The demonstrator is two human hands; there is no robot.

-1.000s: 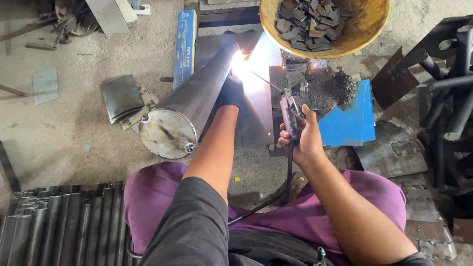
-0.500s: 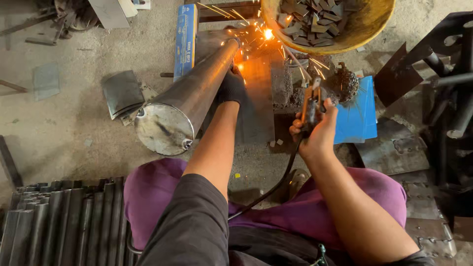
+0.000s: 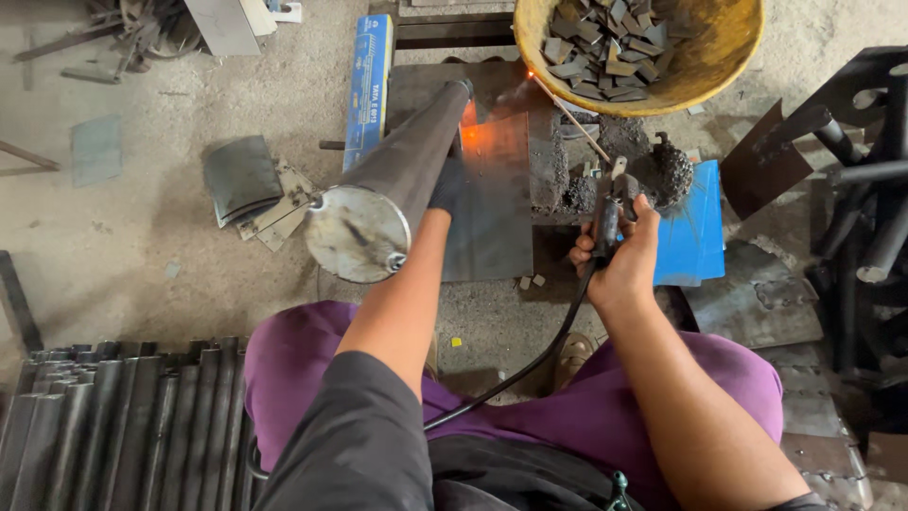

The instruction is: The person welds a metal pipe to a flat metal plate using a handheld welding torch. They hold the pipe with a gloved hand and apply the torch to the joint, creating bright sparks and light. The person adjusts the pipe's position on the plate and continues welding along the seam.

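Steel pipe (image 3: 397,185) lies tilted over the grey plate (image 3: 492,208), our gloved left hand (image 3: 446,185) gripping its flank just behind the glowing far end. Our right hand (image 3: 619,260), right of the pipe, clenches the electrode holder (image 3: 605,222). We judge the rod (image 3: 570,118) tip should be kept steady at the joint while the pipe is held from rolling.

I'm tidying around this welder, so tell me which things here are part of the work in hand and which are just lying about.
In use:
left hand steadying the steel pipe
right hand holding the electrode holder with its welding rod
steel plate underneath

Lying about:
yellow basin of scrap pieces
blue box
stacked pipes
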